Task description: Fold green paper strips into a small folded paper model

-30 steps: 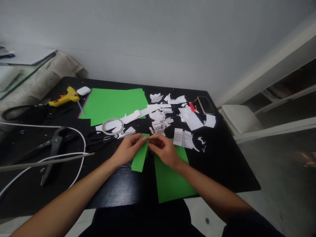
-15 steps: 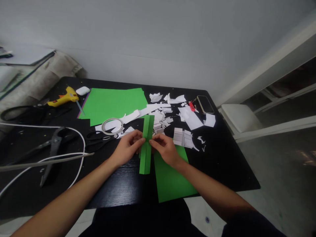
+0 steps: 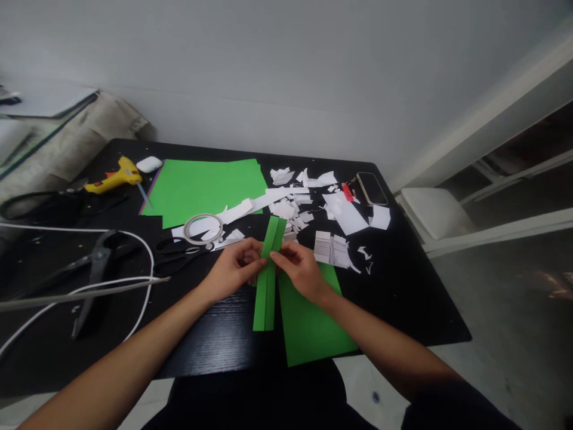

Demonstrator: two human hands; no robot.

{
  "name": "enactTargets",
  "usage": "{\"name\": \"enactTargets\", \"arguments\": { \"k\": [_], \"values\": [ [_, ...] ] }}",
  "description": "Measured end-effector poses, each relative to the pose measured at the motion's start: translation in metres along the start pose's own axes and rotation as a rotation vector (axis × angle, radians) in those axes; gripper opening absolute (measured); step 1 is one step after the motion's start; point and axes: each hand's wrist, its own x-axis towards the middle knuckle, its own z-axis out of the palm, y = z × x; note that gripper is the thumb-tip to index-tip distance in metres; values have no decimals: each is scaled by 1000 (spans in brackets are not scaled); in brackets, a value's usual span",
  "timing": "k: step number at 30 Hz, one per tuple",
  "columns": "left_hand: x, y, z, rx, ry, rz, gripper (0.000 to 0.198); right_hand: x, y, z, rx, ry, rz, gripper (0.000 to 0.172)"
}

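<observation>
A long strip of folded green paper [image 3: 265, 298] is held up between both hands, with a crease running along its length. My left hand [image 3: 236, 267] pinches its left edge, thumb on the front face. My right hand [image 3: 299, 269] grips the right edge in the same way, thumb and fingers closed on the paper. Fingers behind the strip are partly hidden. Under my right hand and wrist lies a flat green sheet [image 3: 313, 328] near the table's front edge.
Larger green sheets [image 3: 206, 185] lie at the back left, by a yellow glue gun [image 3: 119, 176]. A tape roll [image 3: 203, 229], black scissors [image 3: 179, 254], pliers [image 3: 101, 263] and a white cable [image 3: 150, 251] are on the left. White paper scraps [image 3: 290, 209] and a phone [image 3: 371, 189] lie at right.
The green strip has slid down slightly and tilted, its upper end leaning more to the right. My left thumb has shifted a little lower and rightward on it. The right hand is almost unchanged.
</observation>
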Motion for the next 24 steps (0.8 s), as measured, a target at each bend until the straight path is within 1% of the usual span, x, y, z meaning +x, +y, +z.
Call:
{"name": "enactTargets", "arguments": {
  "k": [4,14,24],
  "values": [
    [0,0,-1,3,9,0,29,0,-1,0,-3,-7,27,28],
    [2,-1,-1,4,47,19,27,2,6,-1,-7,-15,-8,23],
    [2,-2,-2,-2,50,42,24,1,4,-1,3,-33,-3,20]
  ]
}}
